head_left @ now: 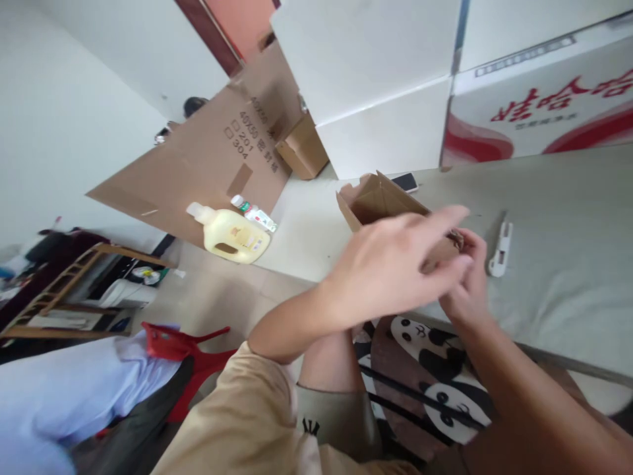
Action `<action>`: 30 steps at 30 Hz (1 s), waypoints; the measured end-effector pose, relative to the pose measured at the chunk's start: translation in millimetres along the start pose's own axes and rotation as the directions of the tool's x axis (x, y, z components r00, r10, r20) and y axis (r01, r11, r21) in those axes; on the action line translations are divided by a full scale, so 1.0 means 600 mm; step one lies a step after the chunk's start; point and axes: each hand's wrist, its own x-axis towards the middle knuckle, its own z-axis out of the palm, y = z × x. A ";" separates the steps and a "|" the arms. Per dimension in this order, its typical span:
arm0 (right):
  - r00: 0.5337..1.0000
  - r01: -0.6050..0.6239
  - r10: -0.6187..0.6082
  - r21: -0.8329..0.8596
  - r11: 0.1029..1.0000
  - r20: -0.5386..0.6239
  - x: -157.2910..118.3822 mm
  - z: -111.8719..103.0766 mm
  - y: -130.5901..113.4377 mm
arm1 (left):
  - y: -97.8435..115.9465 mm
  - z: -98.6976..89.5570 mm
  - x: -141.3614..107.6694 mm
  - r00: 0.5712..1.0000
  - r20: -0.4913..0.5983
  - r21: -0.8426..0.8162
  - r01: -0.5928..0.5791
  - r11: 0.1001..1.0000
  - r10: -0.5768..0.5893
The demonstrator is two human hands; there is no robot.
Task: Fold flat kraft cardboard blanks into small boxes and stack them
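Head view: cardboard box (pixel 380 191) sits on the counter (pixel 554 277), just above picture centre, partly under my hands. My left hand (pixel 378 264) reaches across its near side toward 3 o'clock, thumb and forefinger spread with brown card visible between them; can't tell whether the fingers press on it. My right hand (pixel 469 290) is at the box's 4 o'clock end, fingers curled round the edge, apparently grasping it.

Progress, my judgement: walls are up, so the box has its shape; top gapes, flaps not folded over, and the end between my hands looks rough and unfinished. White cutter (pixel 501 251) lies apart at 3 o'clock from my right hand, out of my grasp. Dark phone (pixel 406 183) lies just past the box at 1 o'clock. Yellow bottle (pixel 237 227) and small white bottle (pixel 257 216) lie near each other toward 9 o'clock, by the big cardboard sheet (pixel 212 168); smaller box (pixel 306 148) at 10.

Hard to make out: both hands are blurred; my left hand covers the box's near wall; right fingertips are mostly hidden; box floor and contents unreadable. Red-printed carton (pixel 539 112) is cut off at 2 o'clock; pale blue cloth (pixel 74 389) cut off at 8.
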 end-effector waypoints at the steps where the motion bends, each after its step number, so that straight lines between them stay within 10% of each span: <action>1: 1.000 -0.013 0.013 -0.012 1.000 -0.014 0.003 -0.005 -0.002 | -0.022 -0.010 0.007 0.993 -0.116 -0.026 -0.010 1.000 0.007; 5: 0.997 -0.071 0.070 -0.019 0.997 -0.031 0.013 -0.013 -0.009 | -0.187 -0.023 0.048 0.895 -0.412 -0.152 0.115 0.982 -0.169; 9: 0.993 -0.106 0.109 0.061 0.992 -0.043 0.023 -0.005 -0.018 | -0.306 0.019 0.058 0.858 -0.163 -0.467 0.367 0.804 -0.487; 22: 0.980 -0.095 0.108 0.085 0.992 -0.164 0.037 -0.022 -0.028 | -0.294 0.082 0.003 0.805 -0.252 -0.608 0.300 0.735 -0.537; 30: 0.978 0.119 -0.089 0.151 0.981 -0.190 0.020 -0.022 -0.010 | -0.317 0.108 0.023 0.919 -0.309 -0.326 0.138 0.935 -0.244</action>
